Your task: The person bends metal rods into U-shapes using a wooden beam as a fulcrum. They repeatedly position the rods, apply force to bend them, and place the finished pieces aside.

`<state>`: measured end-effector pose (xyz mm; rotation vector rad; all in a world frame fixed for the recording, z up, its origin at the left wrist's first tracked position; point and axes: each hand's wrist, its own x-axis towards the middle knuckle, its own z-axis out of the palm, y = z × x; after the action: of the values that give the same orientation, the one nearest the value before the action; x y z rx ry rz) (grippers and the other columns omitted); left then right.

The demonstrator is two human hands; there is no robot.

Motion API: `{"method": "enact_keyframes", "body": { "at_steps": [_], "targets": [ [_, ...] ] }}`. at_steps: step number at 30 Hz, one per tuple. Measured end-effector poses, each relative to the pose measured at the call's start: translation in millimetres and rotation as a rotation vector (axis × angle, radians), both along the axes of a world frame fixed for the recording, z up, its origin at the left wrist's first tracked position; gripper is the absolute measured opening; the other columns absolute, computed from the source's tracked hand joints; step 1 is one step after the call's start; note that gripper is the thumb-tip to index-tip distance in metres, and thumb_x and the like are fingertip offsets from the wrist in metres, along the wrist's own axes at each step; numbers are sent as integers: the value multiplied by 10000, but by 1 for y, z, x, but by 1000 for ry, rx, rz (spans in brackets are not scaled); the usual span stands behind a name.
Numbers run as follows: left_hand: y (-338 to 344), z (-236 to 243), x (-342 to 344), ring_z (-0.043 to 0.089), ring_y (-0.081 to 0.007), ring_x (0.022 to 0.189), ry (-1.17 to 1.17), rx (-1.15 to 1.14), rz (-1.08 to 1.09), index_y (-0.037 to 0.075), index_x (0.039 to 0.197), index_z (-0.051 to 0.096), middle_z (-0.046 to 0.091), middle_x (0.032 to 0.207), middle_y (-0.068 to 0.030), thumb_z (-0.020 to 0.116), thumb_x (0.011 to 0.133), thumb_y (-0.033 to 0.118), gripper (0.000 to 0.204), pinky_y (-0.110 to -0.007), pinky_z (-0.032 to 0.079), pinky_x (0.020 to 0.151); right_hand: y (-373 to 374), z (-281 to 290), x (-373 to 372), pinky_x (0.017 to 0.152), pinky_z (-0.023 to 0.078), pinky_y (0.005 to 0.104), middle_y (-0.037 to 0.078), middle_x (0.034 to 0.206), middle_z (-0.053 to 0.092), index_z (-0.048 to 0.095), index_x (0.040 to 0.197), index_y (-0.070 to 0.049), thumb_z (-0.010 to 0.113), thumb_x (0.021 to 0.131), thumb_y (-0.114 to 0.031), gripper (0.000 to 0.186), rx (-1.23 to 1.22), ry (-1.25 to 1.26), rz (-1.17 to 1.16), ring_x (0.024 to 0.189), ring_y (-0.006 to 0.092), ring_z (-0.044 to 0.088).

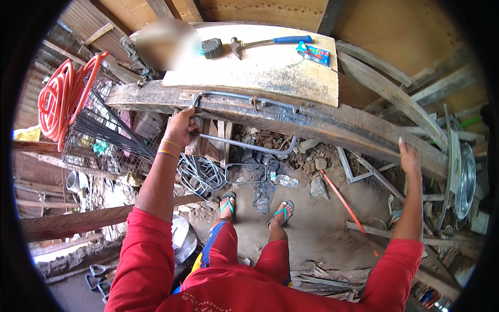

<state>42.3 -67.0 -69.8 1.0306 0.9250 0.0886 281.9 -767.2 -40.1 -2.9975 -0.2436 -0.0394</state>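
My left hand [181, 128] is closed round a bent steel rod [244, 142] at the left part of a long wooden beam [353, 130]. One stretch of the rod lies along the beam's top, beside metal pegs [254, 102] set in the wood. Another stretch hangs in front of the beam and turns up at its right corner. My right hand [410, 157] rests against the beam's right end, with a finger stretched out and nothing seen in it.
On a pale board [249, 78] behind the beam lie a claw hammer [270, 43], a black tape measure [212, 48] and a blue packet [314, 53]. Orange hose [65, 101] hangs left above dark rods [112, 127]. Bent rod frames [200, 174] and a plastic bottle [286, 180] lie below.
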Motion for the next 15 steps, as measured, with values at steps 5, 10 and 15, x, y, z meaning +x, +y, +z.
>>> {"method": "enact_keyframes", "body": {
  "at_steps": [5,10,15],
  "targets": [
    [4,-13,-2,299,-95,469,-96,18,-15,109,958,555,389,639,42,522,1046,214,141,-359,475,606,-10,-10,-32,972,457,541,282,1140,670,729,1061,-32,351,1028,-589,674,30,8,-110,1120,500,596],
    [9,-22,-1,350,-119,531,-165,90,-75,113,916,520,408,669,26,518,1046,189,150,-362,507,626,37,7,-180,923,477,569,277,1119,680,727,1095,-38,323,1012,-647,735,-1,11,-404,1075,512,617],
    [11,-19,-2,343,-109,488,-191,69,-102,106,894,514,394,637,35,525,1046,188,173,-333,508,620,119,15,-335,891,476,591,308,1043,689,709,1157,-45,331,1008,-669,745,-18,-26,-637,1025,512,640]
  ]
}}
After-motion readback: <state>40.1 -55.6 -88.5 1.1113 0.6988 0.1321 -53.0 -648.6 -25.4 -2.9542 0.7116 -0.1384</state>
